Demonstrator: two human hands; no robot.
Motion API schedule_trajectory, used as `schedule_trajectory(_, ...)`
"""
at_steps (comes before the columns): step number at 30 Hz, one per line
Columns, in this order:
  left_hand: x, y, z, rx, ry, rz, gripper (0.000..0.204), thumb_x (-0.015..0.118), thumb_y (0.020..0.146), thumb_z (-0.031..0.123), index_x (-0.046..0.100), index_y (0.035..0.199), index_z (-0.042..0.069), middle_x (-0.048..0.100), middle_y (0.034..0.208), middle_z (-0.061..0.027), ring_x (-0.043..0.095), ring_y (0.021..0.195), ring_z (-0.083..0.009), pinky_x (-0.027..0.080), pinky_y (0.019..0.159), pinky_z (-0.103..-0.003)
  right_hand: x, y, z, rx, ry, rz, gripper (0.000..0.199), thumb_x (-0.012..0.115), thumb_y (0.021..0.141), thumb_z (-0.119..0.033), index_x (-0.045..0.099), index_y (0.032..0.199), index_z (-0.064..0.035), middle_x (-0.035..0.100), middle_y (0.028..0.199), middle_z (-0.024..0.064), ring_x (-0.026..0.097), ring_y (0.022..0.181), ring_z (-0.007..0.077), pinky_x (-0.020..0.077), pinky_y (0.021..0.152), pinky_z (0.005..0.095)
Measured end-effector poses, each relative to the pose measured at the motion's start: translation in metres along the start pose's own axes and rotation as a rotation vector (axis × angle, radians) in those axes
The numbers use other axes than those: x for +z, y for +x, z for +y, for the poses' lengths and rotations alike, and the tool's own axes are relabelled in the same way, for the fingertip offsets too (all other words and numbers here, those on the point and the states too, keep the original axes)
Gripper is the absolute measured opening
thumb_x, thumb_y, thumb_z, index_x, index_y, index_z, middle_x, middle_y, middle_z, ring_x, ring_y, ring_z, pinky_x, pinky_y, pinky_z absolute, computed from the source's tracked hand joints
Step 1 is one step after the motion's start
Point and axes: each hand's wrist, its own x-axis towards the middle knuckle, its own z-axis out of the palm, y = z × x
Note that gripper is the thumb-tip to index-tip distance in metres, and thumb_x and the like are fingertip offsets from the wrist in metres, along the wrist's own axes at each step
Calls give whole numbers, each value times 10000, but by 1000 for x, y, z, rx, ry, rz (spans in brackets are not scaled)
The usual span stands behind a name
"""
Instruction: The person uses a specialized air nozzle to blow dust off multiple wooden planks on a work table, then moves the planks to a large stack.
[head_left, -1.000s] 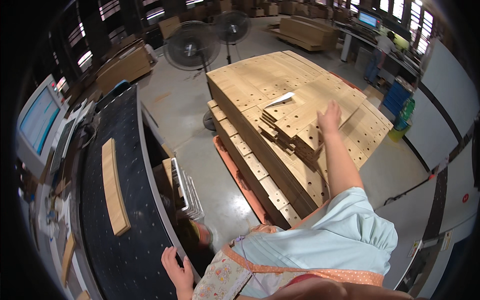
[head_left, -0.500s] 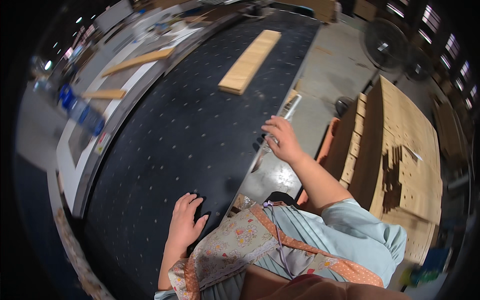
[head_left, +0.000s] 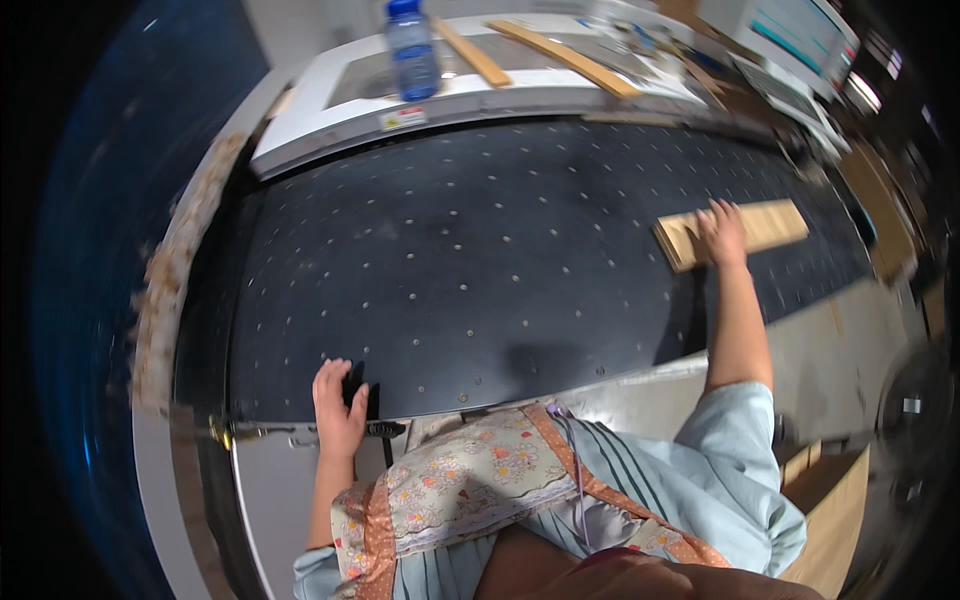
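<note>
My right hand (head_left: 724, 238) reaches across a short pale wooden plank (head_left: 772, 226) lying at the right part of a black table top (head_left: 400, 240) dotted with small pale spots. Its fingers bend over the plank's far edge, near the left end. A layered end suggests that more than one piece is stacked there. My left hand (head_left: 340, 408) rests at the table's near edge, thumb apart from the fingers, holding nothing.
Beyond the black top, a white-framed ledge (head_left: 300, 130) bears a blue-capped water bottle (head_left: 412, 55) and two wood strips (head_left: 565, 58). A monitor (head_left: 795, 40) stands far right. Stacked wooden panels (head_left: 830, 520) are at lower right, near a fan (head_left: 915, 405).
My view has swung to the left. My right hand has gone from the table's near edge onto the plank. My left hand stays by the near edge.
</note>
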Motion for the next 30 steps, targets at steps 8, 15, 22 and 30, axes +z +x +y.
schedule_trajectory(8,42,1,12,-220,251,309,299,663,786,142,596,1067,66,607,1096,-134,542,1111,-323,412,948,-420,50,26,43,36,-5,-538,553,421,908,-539,464,1351,-210,367,1457,30,215,1399,255,191,1059,624)
schedule_trajectory(15,41,-4,15,-278,288,309,235,632,786,157,619,1003,68,634,1028,-123,577,1025,-311,432,903,-405,35,28,31,67,34,-613,531,387,917,-548,506,1296,-194,397,1426,8,235,1390,247,174,1037,656)
schedule_trajectory(22,48,-2,10,-224,250,351,213,626,786,117,634,984,38,642,995,-151,598,968,-330,465,865,-398,37,21,33,-26,79,-565,539,396,922,-511,490,1319,-158,417,1415,63,267,1365,313,231,1086,504)
schedule_trajectory(30,44,0,9,-195,248,271,248,624,808,139,608,1028,28,624,1031,-143,576,992,-327,436,895,-407,6,0,-99,36,2,-643,738,418,858,-643,340,1423,-174,259,1511,57,164,1416,246,147,1058,669)
